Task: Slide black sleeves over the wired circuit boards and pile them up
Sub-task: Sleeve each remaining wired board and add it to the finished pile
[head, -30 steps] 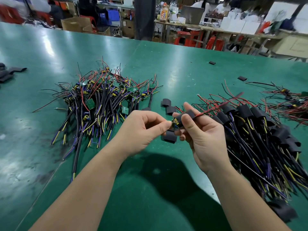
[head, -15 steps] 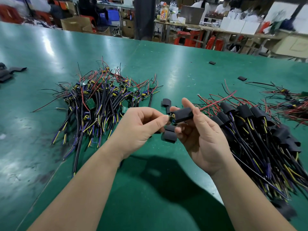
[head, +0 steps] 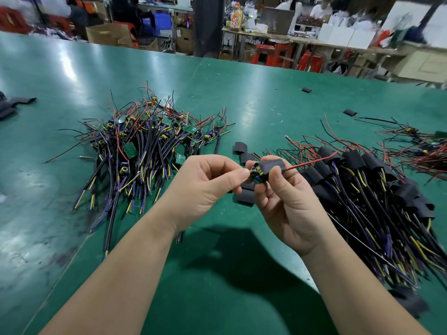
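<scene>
Frame centre: right hand grip clenched round black tubular sleeve. Left hand grip pinches small wired circuit board poking from the sleeve's left end. Thin red wire exits right. Unsleeved board pile centre-left and sleeved pile at right, both on green bench.
</scene>
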Available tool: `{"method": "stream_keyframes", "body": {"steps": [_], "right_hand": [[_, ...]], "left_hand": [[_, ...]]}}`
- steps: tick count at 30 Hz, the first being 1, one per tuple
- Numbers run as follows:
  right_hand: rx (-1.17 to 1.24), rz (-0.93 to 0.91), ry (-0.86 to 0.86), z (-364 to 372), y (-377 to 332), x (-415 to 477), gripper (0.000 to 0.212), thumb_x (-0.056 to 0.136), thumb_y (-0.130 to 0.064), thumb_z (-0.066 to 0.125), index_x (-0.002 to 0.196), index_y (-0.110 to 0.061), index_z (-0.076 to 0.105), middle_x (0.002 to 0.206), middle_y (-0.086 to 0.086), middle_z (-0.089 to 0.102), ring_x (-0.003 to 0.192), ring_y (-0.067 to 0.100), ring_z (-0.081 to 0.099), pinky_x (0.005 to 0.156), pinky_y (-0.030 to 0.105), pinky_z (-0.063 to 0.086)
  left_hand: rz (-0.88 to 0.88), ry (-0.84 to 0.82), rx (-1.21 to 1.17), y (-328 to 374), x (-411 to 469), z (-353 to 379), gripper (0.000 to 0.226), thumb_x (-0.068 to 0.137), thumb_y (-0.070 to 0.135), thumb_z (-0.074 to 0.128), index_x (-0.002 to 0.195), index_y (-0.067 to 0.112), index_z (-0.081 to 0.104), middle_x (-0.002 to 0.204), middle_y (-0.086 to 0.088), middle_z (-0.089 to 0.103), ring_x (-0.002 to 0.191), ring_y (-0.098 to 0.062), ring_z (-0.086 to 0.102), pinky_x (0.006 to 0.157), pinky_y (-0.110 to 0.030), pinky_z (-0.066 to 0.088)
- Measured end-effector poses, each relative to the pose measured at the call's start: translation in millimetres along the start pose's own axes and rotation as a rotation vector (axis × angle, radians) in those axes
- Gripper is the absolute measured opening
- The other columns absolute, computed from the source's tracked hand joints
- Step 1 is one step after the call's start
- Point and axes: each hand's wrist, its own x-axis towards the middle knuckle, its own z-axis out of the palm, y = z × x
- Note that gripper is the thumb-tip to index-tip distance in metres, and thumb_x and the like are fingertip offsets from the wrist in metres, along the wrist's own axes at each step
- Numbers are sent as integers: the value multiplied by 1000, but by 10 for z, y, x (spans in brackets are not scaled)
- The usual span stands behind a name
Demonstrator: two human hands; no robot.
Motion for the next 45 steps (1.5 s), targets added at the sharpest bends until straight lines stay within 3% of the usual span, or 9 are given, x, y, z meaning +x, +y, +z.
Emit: {"method": "stream_keyframes", "body": {"steps": [10,13,17,24,29,34,38,41,45], "right_hand": [[20,13,-29,14,23,-27,37,45,-31,94,77,-20,77,91,6,74,63,6,66,58,13,52],[-49,-6,-13,21,-23,-23,24,65,-34,76,84,-19,78,94,8,74,62,8,66,60,16,54],[-107,-2,13,44,-21,-21,35,78,-37,52,95,-19,77,98,8,74,57,8,62,58,15,52],[-179,-47,-5,17,32,-30,30,83,-29,53,104,-15,70,98,13,73,60,11,64,58,19,51],[-244,-98,-60,-20,8,-17,38,68,-29,79,103,-17,74,89,7,74,70,16,69,61,20,50],[-469,-157,-55,-89,-82,-8,24,72,-14,72,95,-14,73,80,4,73,68,15,67,63,20,52],[-627,-154,-112,-123,-141,-20,24,77,-7,62,101,-3,61,78,2,73,67,12,67,65,19,52],[-631,-156,-130,-121,-164,-28,26,78,-8,66,101,3,61,83,4,73,73,14,68,67,20,52],[-575,-174,-119,-112,-141,-35,31,71,-5,71,101,-8,64,88,2,73,78,13,68,67,20,53]], "left_hand": [[2,-59,-8,26,-19,-19,18,82,9,60,64,4,59,50,9,58,43,5,45,47,-3,34],[-12,-14,44,-3,2,-32,19,85,12,61,66,7,61,51,10,58,45,4,46,50,-6,36],[-6,5,61,-21,4,-49,17,76,25,62,70,9,64,55,9,60,53,0,52,58,-11,43],[16,-17,72,-33,-1,-66,12,78,21,61,73,11,66,62,6,66,60,-3,59,62,-12,46],[25,5,88,-22,0,-25,16,82,21,58,75,8,64,58,10,63,57,0,56,59,-8,42],[-22,-52,154,4,-3,-56,28,91,8,54,65,14,59,48,14,53,43,5,44,47,-4,32],[-74,-74,200,-16,-8,-84,21,89,16,57,70,6,60,51,13,52,44,4,40,45,-6,29],[-103,-86,158,-39,-5,-85,23,86,24,64,66,14,60,53,9,51,43,0,35,43,-9,27],[-115,-72,144,-66,3,-92,25,83,28,57,68,9,60,55,4,49,44,-3,29,42,-11,24]]}}
